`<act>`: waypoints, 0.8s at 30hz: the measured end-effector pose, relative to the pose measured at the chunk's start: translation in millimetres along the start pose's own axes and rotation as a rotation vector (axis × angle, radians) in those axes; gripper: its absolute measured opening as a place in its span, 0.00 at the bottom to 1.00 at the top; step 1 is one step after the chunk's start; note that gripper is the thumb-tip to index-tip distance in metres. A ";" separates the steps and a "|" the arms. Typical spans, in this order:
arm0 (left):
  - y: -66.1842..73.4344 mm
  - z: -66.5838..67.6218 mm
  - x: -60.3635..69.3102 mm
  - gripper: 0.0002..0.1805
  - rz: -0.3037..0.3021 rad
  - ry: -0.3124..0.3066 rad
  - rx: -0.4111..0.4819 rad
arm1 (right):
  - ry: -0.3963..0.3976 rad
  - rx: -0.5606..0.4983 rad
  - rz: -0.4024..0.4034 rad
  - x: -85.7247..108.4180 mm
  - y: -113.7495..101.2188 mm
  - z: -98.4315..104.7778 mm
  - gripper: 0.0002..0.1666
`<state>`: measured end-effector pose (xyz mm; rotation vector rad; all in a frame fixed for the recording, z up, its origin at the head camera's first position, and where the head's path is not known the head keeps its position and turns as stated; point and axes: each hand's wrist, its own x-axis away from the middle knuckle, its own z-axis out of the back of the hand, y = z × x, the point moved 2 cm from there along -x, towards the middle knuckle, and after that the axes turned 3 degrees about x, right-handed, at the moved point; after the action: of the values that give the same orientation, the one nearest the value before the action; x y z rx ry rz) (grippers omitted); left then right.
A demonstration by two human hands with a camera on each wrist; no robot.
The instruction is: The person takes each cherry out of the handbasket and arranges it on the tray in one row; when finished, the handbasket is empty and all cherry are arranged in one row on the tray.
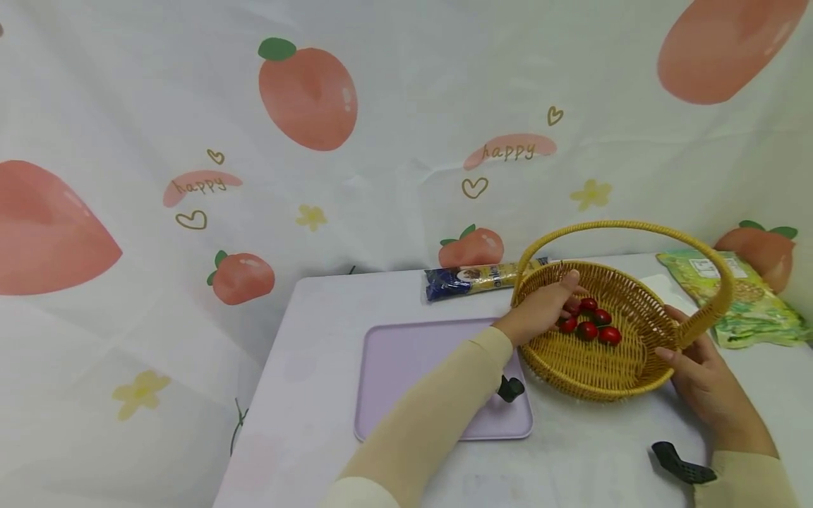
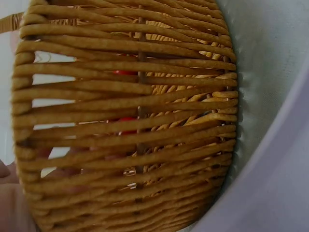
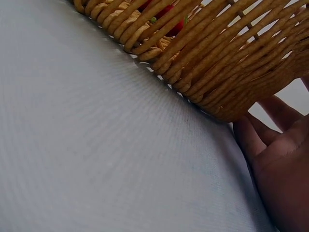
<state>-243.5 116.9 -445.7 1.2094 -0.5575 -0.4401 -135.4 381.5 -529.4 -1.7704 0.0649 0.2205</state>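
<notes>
In the head view, the inside of the wicker basket (image 1: 591, 363) is being shown; in the wrist views, mostly its outer weave is being presented, with red being glimpsed through the gaps and, from the right wrist, a bit of green beside it. Of the hands, the right hand (image 1: 705, 381) is being closed on the basket's right side, its thumb being hooked over the rim. The left hand (image 1: 543, 307) is being held over the basket's left rim, beside the red fruits (image 1: 587, 330); whether one is being pinched cannot be told. The fruits, glossy and rounded, are being contained in a cluster on the basket's floor. Left of the basket, a lilac tray (image 1: 406, 360) is being partly covered by a sleeve (image 1: 419, 423).
</notes>
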 end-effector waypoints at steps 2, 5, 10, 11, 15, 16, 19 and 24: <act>1.4 -3.0 -1.1 0.39 0.009 0.035 -0.086 | -0.002 0.008 0.001 -0.8 -0.8 0.2 0.46; 1.9 -7.5 -2.7 0.37 0.010 0.080 -0.199 | 0.001 0.017 -0.003 -0.6 -1.6 -0.2 0.46; -0.7 -12.0 -2.1 0.39 0.007 0.091 -0.272 | 0.006 0.043 -0.018 2.4 -1.6 -1.4 0.46; -1.6 -12.8 -1.8 0.39 0.012 0.092 -0.277 | 0.007 0.046 -0.023 2.9 -1.2 -1.6 0.46; -2.1 -15.2 -2.7 0.33 0.028 0.090 -0.312 | 0.011 0.067 -0.043 3.6 -1.0 -2.2 0.46; -2.1 -15.5 -3.3 0.30 0.024 0.085 -0.329 | 0.013 0.072 -0.043 3.6 -1.2 -2.3 0.46; -2.5 -16.0 -4.8 0.19 0.015 0.058 -0.356 | 0.010 0.087 -0.042 3.9 -2.0 -2.3 0.46; -5.1 -17.3 -7.3 0.23 -0.006 0.032 -0.406 | 0.001 0.090 -0.040 4.1 -2.5 -2.0 0.46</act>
<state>-238.8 132.6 -456.1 0.8278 -0.4119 -0.5100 -130.7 380.5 -527.3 -1.6808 0.0399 0.1852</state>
